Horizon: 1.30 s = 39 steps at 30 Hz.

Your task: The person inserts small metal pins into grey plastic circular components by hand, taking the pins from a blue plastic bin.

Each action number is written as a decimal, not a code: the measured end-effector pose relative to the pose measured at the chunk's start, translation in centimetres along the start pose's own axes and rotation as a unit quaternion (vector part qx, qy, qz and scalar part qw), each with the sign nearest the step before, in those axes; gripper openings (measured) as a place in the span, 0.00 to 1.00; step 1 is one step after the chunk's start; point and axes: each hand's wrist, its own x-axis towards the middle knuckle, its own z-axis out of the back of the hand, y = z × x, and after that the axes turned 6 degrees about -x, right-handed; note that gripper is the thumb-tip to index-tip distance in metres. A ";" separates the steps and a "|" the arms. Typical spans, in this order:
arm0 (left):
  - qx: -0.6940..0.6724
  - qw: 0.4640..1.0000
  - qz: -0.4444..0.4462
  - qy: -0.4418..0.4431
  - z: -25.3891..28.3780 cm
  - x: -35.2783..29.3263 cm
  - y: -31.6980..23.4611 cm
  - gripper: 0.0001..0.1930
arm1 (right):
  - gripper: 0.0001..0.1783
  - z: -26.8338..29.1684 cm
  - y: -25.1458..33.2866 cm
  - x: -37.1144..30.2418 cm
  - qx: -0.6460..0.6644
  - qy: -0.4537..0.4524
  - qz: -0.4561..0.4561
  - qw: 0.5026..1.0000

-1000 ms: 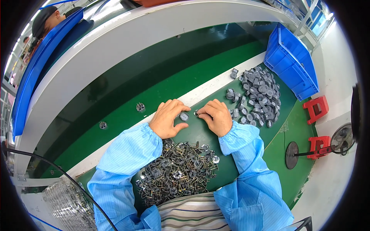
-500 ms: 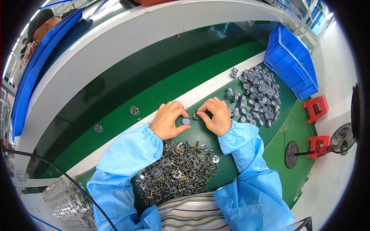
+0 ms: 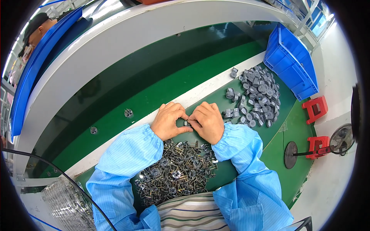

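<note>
My left hand (image 3: 167,121) pinches a small grey round plastic part (image 3: 186,123) between thumb and fingers, above the green tabletop. Touching it from the other side is my right hand (image 3: 208,122), closed at the fingertips on a small dark metal pin piece that is mostly hidden by the fingers. Just below both hands, close to my body, lies a heap of loose metal pin pieces (image 3: 175,173). Beyond my right hand spreads a pile of grey round plastic parts (image 3: 262,92), a few of them lying close to my knuckles.
A green conveyor belt (image 3: 162,98) runs past a white rail, carrying a few assembled parts (image 3: 128,113). A blue crate (image 3: 291,61) stands at the far right. Red stools (image 3: 315,109) and a fan (image 3: 341,138) are beyond the table. Clear stacked trays (image 3: 69,204) sit lower left.
My right hand has moved left, bringing its pin piece against the grey part in my left hand. The parts on the belt have shifted left and slightly nearer.
</note>
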 end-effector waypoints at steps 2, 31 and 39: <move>0.001 1.000 -0.002 -0.004 0.0 0.0 -0.1 0.21 | 0.11 -0.2 0.5 0.0 -0.032 -0.012 0.014 0.999; -0.028 0.999 0.002 -0.022 0.8 0.3 0.4 0.30 | 0.19 -0.7 -1.4 -0.8 0.040 -0.002 0.042 0.998; -0.100 0.994 0.046 -0.013 0.5 0.3 0.3 0.24 | 0.18 0.5 -3.0 -1.0 -0.048 -0.008 -0.055 0.997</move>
